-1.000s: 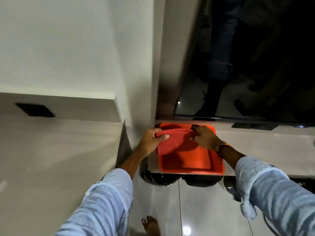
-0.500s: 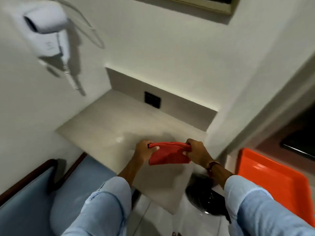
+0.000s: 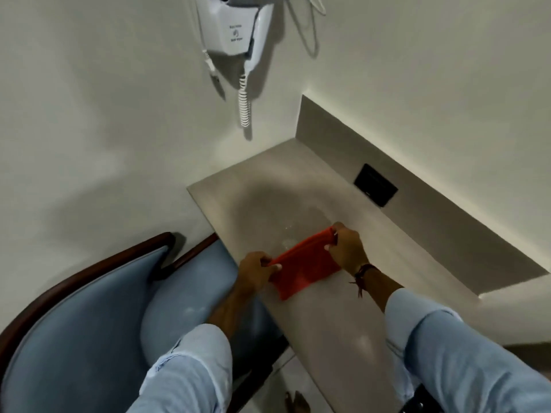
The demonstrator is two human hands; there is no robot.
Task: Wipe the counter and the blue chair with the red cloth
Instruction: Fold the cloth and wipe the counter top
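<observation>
While both arms reach forward and down from the bottom of the head view, each hand grips one end of the red cloth, which is stretched between them over the counter. The left hand is turned palm inward, its fingers curled shut over the cloth's near-left corner, with the thumb on top. The right hand sits farther from the body and a little higher in the picture, knuckles up, and it pinches the cloth's far end closed between thumb and fingers. The cloth runs on a slant from one hand to the other, and its lower edge hangs toward the stone surface; whether it touches the counter cannot be told. A dark thread band circles the right wrist. Both forearms are bare below rolled pale blue sleeves.

Just left of the left hand, and below it, stands the blue chair with its dark wooden frame, its seat tucked against the counter's front edge. Beyond the right hand, a black socket plate is set in the counter's low back panel. Well above both hands, a white hair dryer hangs on the wall, its coiled cord dangling. A bare foot shows on the floor between the arms.
</observation>
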